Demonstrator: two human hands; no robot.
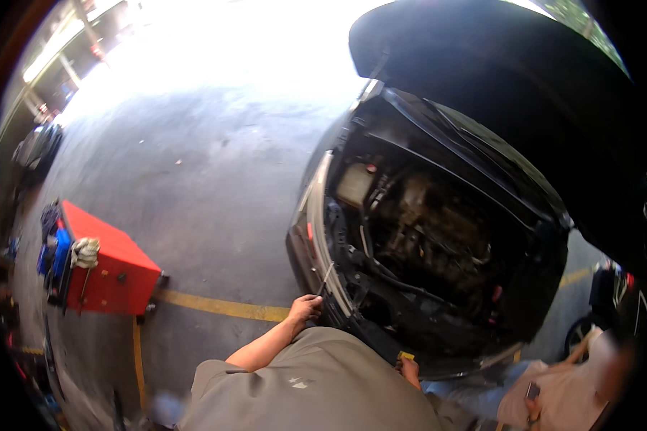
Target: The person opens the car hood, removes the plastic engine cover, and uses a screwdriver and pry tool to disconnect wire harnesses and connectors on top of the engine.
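In front of me is a dark car (pixel 305 262) with its hood (pixel 496 79) raised over an exposed engine bay (pixel 431 230). At the front left corner, beside the headlight, my left hand (pixel 305 308) is closed around a slim rod-like tool (pixel 326 279) whose thin shaft points up and away. Its exact kind is too small to tell. My right hand (pixel 410 371) is low by the front bumper, closed on a small yellow object (pixel 406 355). My body hides much of that arm.
A red tool cabinet (pixel 111 266) on casters stands at left, with blue items and a pale cloth (pixel 85 253) on it. Yellow lines (pixel 223 307) mark the grey floor. At lower right another person (pixel 553 395) sits or crouches close by, holding a dark handheld object (pixel 533 391).
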